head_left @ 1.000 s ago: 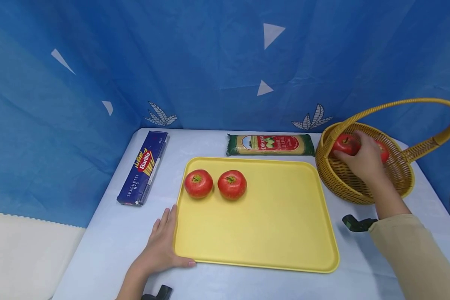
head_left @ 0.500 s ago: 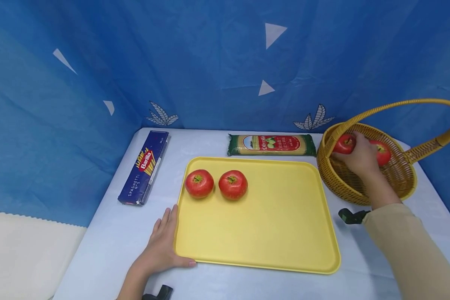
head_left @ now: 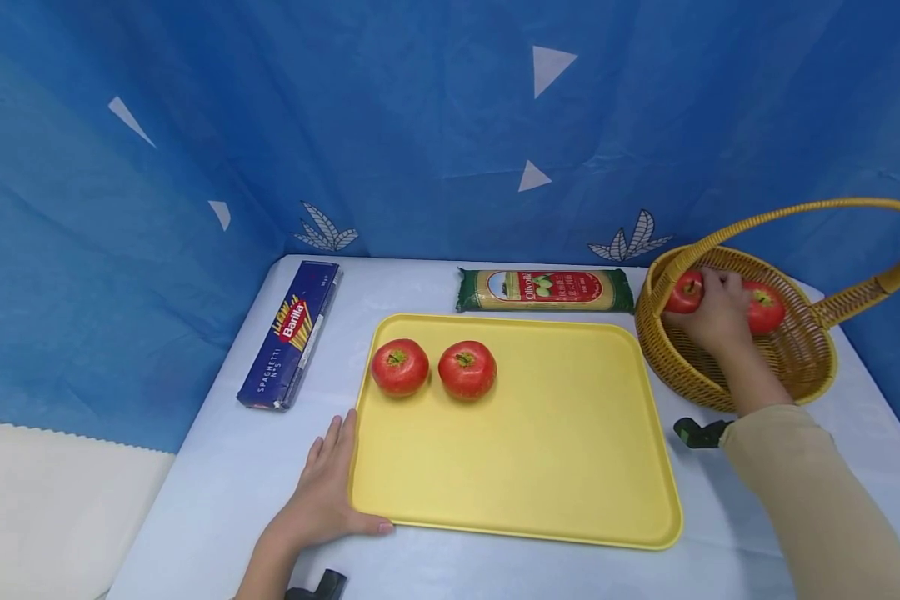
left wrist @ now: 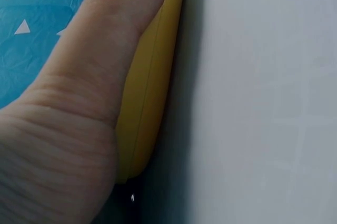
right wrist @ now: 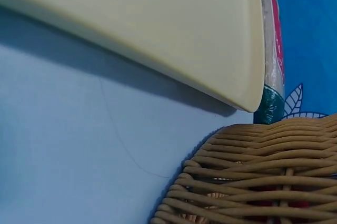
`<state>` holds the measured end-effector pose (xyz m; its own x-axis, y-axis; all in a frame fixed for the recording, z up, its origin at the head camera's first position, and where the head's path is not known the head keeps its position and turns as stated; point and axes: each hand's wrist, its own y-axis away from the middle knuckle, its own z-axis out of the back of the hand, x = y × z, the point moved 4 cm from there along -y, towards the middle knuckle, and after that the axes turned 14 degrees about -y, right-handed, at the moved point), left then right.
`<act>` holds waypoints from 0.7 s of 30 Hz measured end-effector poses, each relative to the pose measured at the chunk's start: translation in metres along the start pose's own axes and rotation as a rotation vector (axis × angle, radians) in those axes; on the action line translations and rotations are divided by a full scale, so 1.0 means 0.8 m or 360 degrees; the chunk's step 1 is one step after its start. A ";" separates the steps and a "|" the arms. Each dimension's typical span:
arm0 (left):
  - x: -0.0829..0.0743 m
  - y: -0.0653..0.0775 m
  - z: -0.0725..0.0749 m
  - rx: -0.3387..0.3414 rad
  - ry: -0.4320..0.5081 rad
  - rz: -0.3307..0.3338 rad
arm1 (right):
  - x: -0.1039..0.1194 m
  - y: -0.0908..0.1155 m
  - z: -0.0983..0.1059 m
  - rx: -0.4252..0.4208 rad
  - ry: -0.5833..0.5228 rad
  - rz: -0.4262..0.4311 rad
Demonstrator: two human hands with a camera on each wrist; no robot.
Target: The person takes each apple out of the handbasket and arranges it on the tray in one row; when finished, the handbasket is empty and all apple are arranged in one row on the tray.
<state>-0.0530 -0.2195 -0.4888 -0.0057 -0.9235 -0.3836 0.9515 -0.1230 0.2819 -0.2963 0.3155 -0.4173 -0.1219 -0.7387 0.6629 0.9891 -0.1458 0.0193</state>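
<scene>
Left hand: lay nearest, its fingers [head_left: 335, 446] extended and its thumb spread wide, touching the tray without grasping anything.
Yellow tray: fitted its near left corner between the left hand's [head_left: 322, 496] thumb and fingers and extended to their right; the left-wrist view showed the thumb against the rim [left wrist: 150, 84].
Pair of apples: stood on the tray [head_left: 555, 450] beyond the left fingertips and to their right, the first apple [head_left: 400, 367] just beside the second apple [head_left: 468, 370].
Right sleeve: tan [head_left: 810, 492], behind the right fingers, with a black wrist fitting [head_left: 697, 433] beside its cuff.
Right hand: reached into the basket, its fingers [head_left: 714, 283] bent around one apple, parted by that fruit's width; the right hand [head_left: 720, 321] lay outside its own wrist view.
Gripped apple: sat within the basket, between right thumb and fingers, its red side [head_left: 682, 292] exposed to their left; whether it touched the basket floor could not be told.
Remaining basket apple: rested [head_left: 767, 308] just right of the right fingers.
Wicker basket: surrounded the right fingers, its woven wall [head_left: 663, 358] left of them and its handle [head_left: 795, 208] arching above.
Barilla spaghetti box: lay [head_left: 288, 336] beyond the left fingertips, slightly left.
Olivoilà packet: lay [head_left: 545, 289] left of the right fingers, beyond the tray.
Blue backdrop: hung [head_left: 420, 125] behind everything, farthest from both hands' fingers.
</scene>
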 end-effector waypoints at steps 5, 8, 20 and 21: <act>-0.002 0.001 0.002 -0.0010 0.0001 -0.0017 | -0.002 0.000 -0.002 0.0044 -0.0007 -0.0014; -0.002 0.001 0.002 -0.0022 -0.0002 -0.0019 | -0.004 0.001 -0.003 0.0103 -0.0057 -0.0039; -0.002 0.001 0.001 -0.0003 -0.0010 -0.0003 | -0.007 0.018 0.006 0.0175 -0.0101 -0.0022; -0.002 0.001 0.001 -0.0003 -0.0012 0.0003 | -0.006 0.021 0.008 0.0172 -0.0108 -0.0014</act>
<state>-0.0527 -0.2187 -0.4871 -0.0064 -0.9265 -0.3762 0.9521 -0.1206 0.2809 -0.2786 0.3212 -0.4155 -0.1284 -0.6910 0.7113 0.9916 -0.0775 0.1037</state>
